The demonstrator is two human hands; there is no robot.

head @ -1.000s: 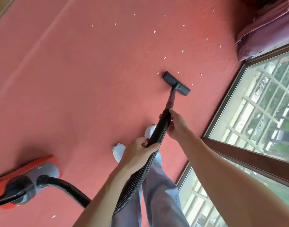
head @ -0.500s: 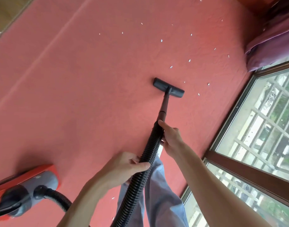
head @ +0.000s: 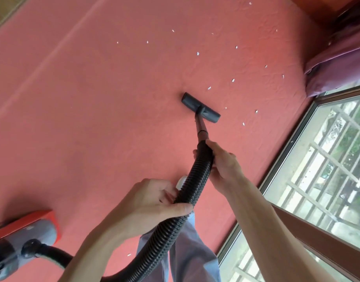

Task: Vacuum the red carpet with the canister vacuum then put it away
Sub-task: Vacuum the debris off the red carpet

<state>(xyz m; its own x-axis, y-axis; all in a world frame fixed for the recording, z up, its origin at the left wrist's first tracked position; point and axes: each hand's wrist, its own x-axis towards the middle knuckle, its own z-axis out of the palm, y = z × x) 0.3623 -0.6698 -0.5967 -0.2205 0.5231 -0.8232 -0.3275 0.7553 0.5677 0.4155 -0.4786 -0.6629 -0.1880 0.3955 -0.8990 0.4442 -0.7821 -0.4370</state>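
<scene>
The red carpet (head: 93, 119) fills most of the view, with several white scraps (head: 198, 53) scattered at its upper right. The black floor nozzle (head: 200, 107) lies flat on the carpet, left of the nearest scraps. My right hand (head: 224, 159) grips the top of the black ribbed hose (head: 195, 180) where it meets the wand. My left hand (head: 154, 202) holds the hose lower down. The red and grey canister vacuum (head: 22, 239) sits on the carpet at the lower left, the hose looping back to it.
A large window with a dark frame (head: 287, 157) borders the carpet on the right. A purple cushion (head: 338, 64) lies at the upper right corner. My trouser leg (head: 187, 251) and a white slipper toe (head: 180, 181) are under the hose. Wooden floor (head: 4, 7) shows upper left.
The nozzle has slid left across the carpet, away from the scraps near the window. Both hands kept their grip on the hose and moved with it.
</scene>
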